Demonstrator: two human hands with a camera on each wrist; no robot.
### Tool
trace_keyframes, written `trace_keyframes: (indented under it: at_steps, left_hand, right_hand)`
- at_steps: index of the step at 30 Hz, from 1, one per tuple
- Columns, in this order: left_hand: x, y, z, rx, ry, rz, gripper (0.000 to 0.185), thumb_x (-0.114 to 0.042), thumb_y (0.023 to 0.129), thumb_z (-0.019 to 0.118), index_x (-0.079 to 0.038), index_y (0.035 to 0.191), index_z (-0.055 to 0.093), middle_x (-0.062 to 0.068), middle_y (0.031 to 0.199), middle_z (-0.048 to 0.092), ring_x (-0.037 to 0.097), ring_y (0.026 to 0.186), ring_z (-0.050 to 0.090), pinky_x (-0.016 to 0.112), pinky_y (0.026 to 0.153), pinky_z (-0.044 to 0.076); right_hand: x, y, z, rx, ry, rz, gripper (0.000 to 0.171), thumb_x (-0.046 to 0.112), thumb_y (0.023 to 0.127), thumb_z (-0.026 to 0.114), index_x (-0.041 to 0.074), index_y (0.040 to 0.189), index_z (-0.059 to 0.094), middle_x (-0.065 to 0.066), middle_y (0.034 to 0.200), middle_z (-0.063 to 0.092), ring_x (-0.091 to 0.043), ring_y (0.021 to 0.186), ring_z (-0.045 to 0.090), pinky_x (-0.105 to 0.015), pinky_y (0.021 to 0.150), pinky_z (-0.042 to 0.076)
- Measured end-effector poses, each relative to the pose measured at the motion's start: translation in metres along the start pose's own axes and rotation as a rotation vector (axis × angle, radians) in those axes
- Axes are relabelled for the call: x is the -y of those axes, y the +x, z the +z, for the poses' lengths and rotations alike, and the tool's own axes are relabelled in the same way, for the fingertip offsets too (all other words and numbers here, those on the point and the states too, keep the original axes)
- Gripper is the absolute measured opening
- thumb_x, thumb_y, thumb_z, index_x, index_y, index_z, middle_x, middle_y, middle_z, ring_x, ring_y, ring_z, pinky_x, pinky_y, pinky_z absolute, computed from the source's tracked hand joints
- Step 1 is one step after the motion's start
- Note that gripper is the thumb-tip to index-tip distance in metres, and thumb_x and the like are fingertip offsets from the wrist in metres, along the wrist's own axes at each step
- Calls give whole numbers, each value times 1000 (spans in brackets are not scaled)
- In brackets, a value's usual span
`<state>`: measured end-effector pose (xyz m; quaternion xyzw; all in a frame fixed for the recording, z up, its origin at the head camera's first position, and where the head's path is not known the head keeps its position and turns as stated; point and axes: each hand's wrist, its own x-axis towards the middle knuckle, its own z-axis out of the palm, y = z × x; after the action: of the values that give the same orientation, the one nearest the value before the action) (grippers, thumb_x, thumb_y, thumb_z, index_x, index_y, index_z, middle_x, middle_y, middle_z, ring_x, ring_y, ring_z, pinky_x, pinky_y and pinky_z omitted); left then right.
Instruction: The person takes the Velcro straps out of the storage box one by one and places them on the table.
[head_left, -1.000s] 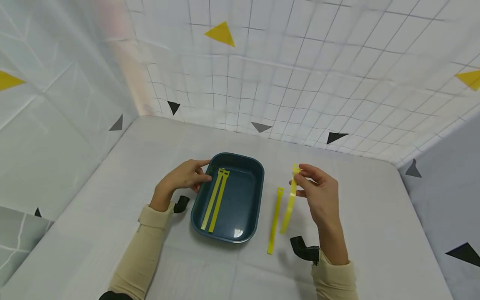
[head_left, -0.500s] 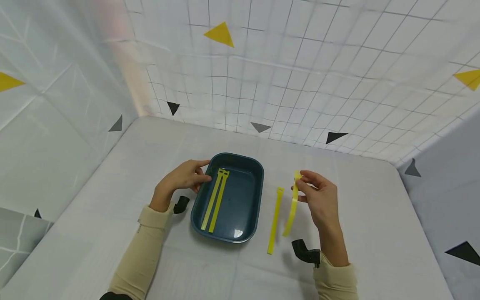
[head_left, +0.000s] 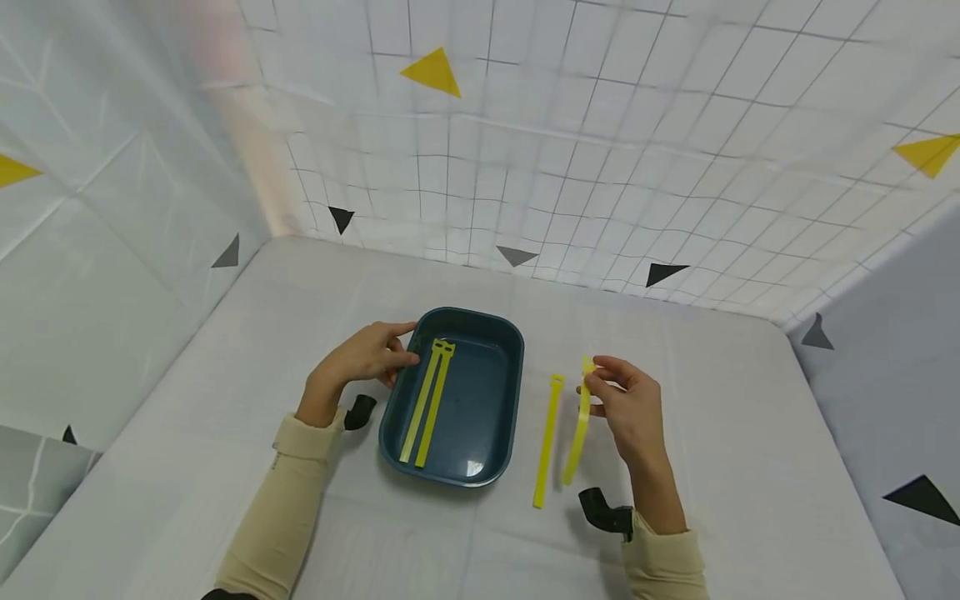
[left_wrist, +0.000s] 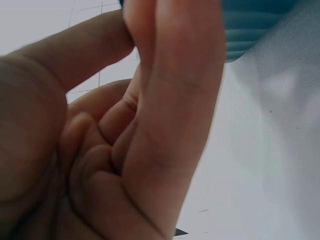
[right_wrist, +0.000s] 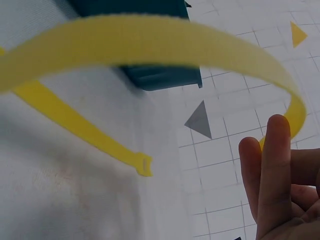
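Note:
In the head view my left hand (head_left: 358, 354) grips the left rim of a dark teal tray (head_left: 476, 404), thumb over the edge. Two yellow hook-and-loop cable ties (head_left: 429, 404) lie side by side in the tray's left half, slotted heads at the far end. My right hand (head_left: 632, 412) pinches another yellow cable tie (head_left: 576, 446) near its head, to the right of the tray. Its long tail hangs toward me, and the right wrist view shows it curving in an arc. A loose cable tie (head_left: 549, 442) lies on the table between tray and right hand.
A white cloth covers the table (head_left: 337, 533). Behind it stands a gridded white sheet (head_left: 555, 125) with yellow, grey and black triangles. Black wrist mounts (head_left: 603, 512) stick out near both cuffs.
My right hand has come slightly nearer to me, bringing the held cable tie lower. The left hand keeps its hold on the tray. The head view has shifted a little.

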<state>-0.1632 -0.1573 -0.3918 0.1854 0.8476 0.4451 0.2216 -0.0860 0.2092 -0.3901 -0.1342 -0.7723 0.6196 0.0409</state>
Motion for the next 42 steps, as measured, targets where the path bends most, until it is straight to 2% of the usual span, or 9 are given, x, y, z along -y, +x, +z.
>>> trace_keyframes:
  at_steps: [11, 20, 27, 33, 37, 42]
  left_hand:
    - [-1, 0, 1, -1, 4, -4, 68, -12, 98, 63, 5, 153, 27, 18, 86, 66, 20, 58, 61, 43, 61, 59]
    - [-2, 1, 1, -1, 12, 1, 68, -13, 98, 63, 5, 153, 28, 18, 87, 67, 21, 58, 62, 43, 61, 59]
    - [-1, 0, 1, -1, 5, -5, 68, -12, 98, 64, 6, 153, 27, 19, 86, 67, 20, 58, 62, 44, 61, 59]
    - [1, 0, 1, -4, 6, -5, 68, -13, 98, 64, 5, 153, 27, 19, 87, 66, 20, 58, 62, 44, 61, 59]
    - [0, -1, 0, -7, 7, 7, 67, -13, 98, 63, 5, 153, 28, 20, 88, 67, 21, 58, 62, 45, 61, 59]
    - [2, -1, 1, -9, 6, 19, 67, -14, 98, 63, 5, 153, 28, 21, 88, 67, 21, 58, 62, 44, 61, 59]
  right_hand:
    - [-19, 2, 0, 4, -58, 34, 36, -1, 94, 63, -4, 130, 58, -18, 108, 57, -15, 79, 70, -27, 60, 59]
    - [-34, 4, 0, -2, -105, 49, 38, -6, 93, 61, -4, 131, 57, -18, 108, 55, -24, 84, 70, -28, 60, 59]
    - [-42, 8, 1, 34, -138, 38, 42, -7, 93, 59, -5, 135, 53, -21, 111, 55, -22, 86, 65, -27, 61, 59]
    - [-45, 12, 3, 41, -168, 43, 45, -7, 93, 57, -5, 137, 50, -23, 114, 55, -30, 93, 61, -26, 62, 59]
    - [-50, 15, 3, 26, -259, 32, 46, -5, 92, 58, -5, 137, 50, -22, 114, 57, -32, 95, 61, -24, 60, 56]
    - [-55, 17, 4, -10, -444, -37, 46, -1, 90, 61, -5, 135, 53, -21, 109, 63, -33, 93, 64, -28, 62, 53]
